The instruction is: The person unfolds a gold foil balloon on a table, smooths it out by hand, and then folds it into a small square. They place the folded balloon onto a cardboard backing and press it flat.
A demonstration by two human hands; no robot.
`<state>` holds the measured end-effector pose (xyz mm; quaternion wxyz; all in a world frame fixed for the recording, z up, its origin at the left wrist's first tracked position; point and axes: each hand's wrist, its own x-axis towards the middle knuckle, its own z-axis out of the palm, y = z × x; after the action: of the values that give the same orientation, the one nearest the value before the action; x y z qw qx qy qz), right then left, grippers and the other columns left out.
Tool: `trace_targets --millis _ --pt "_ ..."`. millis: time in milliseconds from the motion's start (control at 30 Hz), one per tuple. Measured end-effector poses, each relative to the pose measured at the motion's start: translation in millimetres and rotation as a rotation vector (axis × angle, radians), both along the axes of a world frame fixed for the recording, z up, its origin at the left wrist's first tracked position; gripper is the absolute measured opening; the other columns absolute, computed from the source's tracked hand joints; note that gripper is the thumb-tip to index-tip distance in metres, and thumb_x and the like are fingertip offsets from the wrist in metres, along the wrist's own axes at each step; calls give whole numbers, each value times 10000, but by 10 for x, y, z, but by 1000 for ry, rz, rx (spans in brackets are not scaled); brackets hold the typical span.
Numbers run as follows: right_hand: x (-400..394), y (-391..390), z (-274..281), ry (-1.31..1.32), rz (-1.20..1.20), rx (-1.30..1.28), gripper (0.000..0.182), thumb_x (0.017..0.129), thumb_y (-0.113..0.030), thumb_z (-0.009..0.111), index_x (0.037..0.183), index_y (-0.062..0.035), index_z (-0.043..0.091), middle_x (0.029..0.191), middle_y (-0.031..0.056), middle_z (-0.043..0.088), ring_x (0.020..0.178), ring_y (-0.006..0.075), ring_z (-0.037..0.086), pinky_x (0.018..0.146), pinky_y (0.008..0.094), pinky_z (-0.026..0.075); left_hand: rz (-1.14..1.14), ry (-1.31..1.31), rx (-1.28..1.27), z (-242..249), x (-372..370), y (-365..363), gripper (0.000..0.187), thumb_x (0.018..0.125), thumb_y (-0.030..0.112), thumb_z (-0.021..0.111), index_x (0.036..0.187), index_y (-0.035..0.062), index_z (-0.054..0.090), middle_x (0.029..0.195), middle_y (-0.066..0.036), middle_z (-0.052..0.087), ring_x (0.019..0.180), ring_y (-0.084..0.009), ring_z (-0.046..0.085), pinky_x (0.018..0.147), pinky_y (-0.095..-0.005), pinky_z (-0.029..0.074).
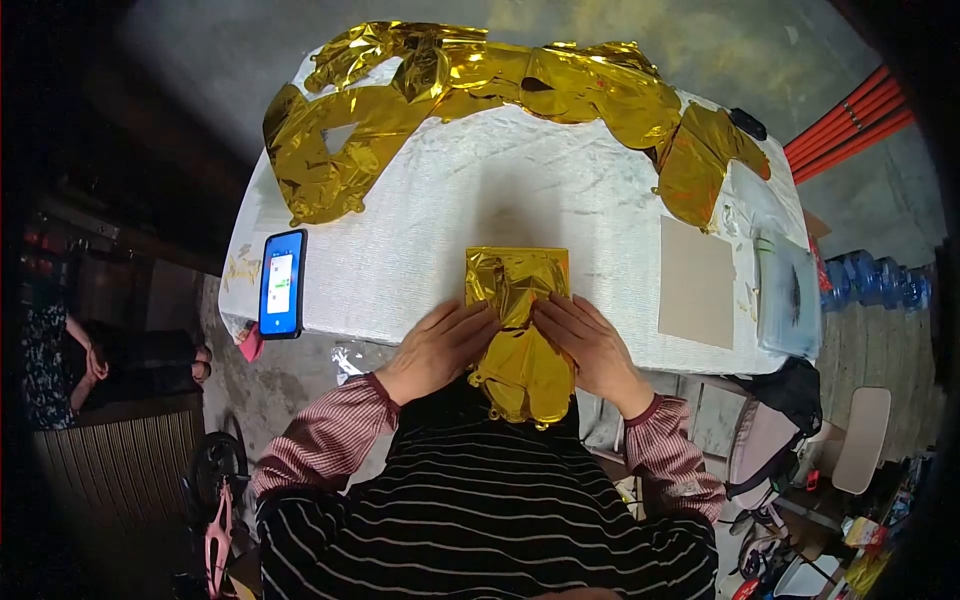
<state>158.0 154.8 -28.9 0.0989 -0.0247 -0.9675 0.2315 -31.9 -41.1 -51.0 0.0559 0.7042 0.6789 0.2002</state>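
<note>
A flat gold foil balloon [530, 375] lies folded in front of me. Its upper part makes a rectangle on the white-covered table, while the lower part with rounded lobes and small tabs hangs over the near edge. My left hand [437, 345] rests palm-down on its left side, fingers stretched toward the middle. On the opposite side my right hand [592, 345] lies flat as well, fingertips on the foil. Creases and a raised fold show between the two hands.
More flat gold foil balloons [375, 125] are spread along the table's far edge. A lit phone [283, 285] is at the left, a grey card [697, 283] and a clear plastic pack [787, 295] at the right. A seated person [85, 360] is at far left.
</note>
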Motion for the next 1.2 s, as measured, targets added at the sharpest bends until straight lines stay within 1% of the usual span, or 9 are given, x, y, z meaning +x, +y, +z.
trace_targets --millis 267,433,567,633,767,833,933,1100,1200 --pt "103 -10 -114 173 6 -124 448 781 -75 696 1220 -36 615 1250 141 612 1251 305 517 1039 423 421 22 -4 40 38 31 0 419 803 132 683 1219 121 640 1280 -42 608 1265 -235 517 1078 -450 348" --pt "140 -65 -72 123 -156 -394 360 772 36 672 1127 -7 636 1130 139 665 1098 358 585 980 409 448 183 -316 -10 101 88 13 367 784 53 676 1146 108 672 1192 -22 669 1259 -225 532 1127 -450 246" --pt "100 -170 -70 17 -464 -655 275 884 26 600 1157 7 575 1022 121 669 931 175 632 818 272 486 298 -509 -10 125 158 62 248 798 38 678 1041 78 698 1120 -34 698 1262 -219 536 1133 -422 209" --pt "44 -152 -136 59 -498 -708 293 905 2 597 1194 6 552 920 81 647 840 115 595 739 234 462 423 -569 28 123 211 107 69 813 45 696 881 40 707 1011 -74 712 1134 -227 611 1094 -397 237" --pt "-149 -205 -11 134 -654 -861 365 928 -37 604 1274 11 497 676 -37 539 623 22 472 579 183 391 528 -549 198 74 294 259 103 823 50 705 733 12 673 858 -103 687 902 -235 640 959 -372 348" --pt "-212 -226 -94 186 -671 -831 382 920 -44 615 1280 -1 496 601 -30 529 558 22 464 544 187 379 583 -358 352 25 303 330 177 820 48 705 665 0 635 739 -102 618 724 -245 571 754 -372 407" --pt "-253 -223 -123 173 -699 -532 433 896 -87 648 1295 -34 488 650 115 604 553 170 565 531 295 440 574 -386 387 2 296 390 201 798 44 717 638 -5 606 676 -98 562 689 -265 541 628 -376 401" --pt "-332 -235 39 -9 -763 -534 429 866 -68 662 1261 -17 503 795 214 632 667 280 626 583 373 471 564 -329 397 -24 285 401 200 763 35 727 618 -1 593 698 -97 554 688 -270 529 618 -388 403" --pt "-326 -255 -66 182 -711 -335 404 868 -85 669 1244 -23 537 714 105 603 629 183 586 586 330 465 560 -288 398 -11 286 419 202 756 37 726 608 4 592 723 -94 561 706 -270 530 640 -394 409"
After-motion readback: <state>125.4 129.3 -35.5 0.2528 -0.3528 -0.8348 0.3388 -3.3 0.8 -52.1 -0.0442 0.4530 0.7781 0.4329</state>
